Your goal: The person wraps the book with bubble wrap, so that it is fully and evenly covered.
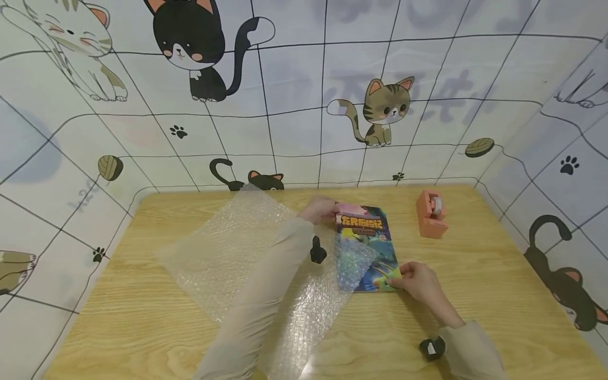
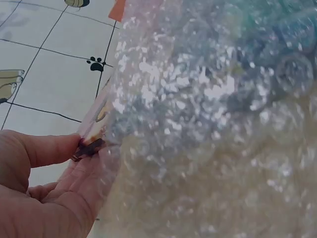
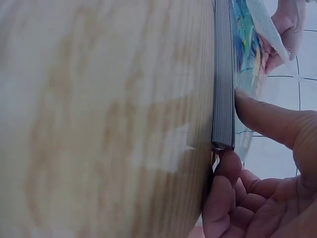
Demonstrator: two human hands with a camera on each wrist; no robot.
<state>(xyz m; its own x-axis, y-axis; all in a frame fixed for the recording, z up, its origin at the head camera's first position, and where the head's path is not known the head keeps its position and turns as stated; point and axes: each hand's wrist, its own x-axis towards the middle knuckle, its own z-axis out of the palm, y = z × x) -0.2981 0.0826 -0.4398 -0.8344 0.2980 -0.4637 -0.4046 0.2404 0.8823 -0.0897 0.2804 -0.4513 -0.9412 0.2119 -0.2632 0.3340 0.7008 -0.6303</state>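
A colourful book (image 1: 368, 224) with large yellow lettering lies near the middle of the wooden table. My left hand (image 1: 320, 210) pinches its upper left corner; the left wrist view has the thumb on top and fingers beneath. At the lower right corner, my right hand (image 1: 420, 282) grips the book between thumb and fingers, and the right wrist view shows its page edges (image 3: 224, 84). A sheet of clear bubble wrap (image 1: 223, 248) spreads to the left. One corner of the wrap covers the book's lower left part, and the left forearm crosses the sheet.
A pink tape dispenser (image 1: 431, 215) with a roll of tape stands to the right of the book. The wooden table (image 1: 499, 295) meets a cloth backdrop (image 1: 294, 126) printed with cats at its back and sides. Each wrist wears a small black device.
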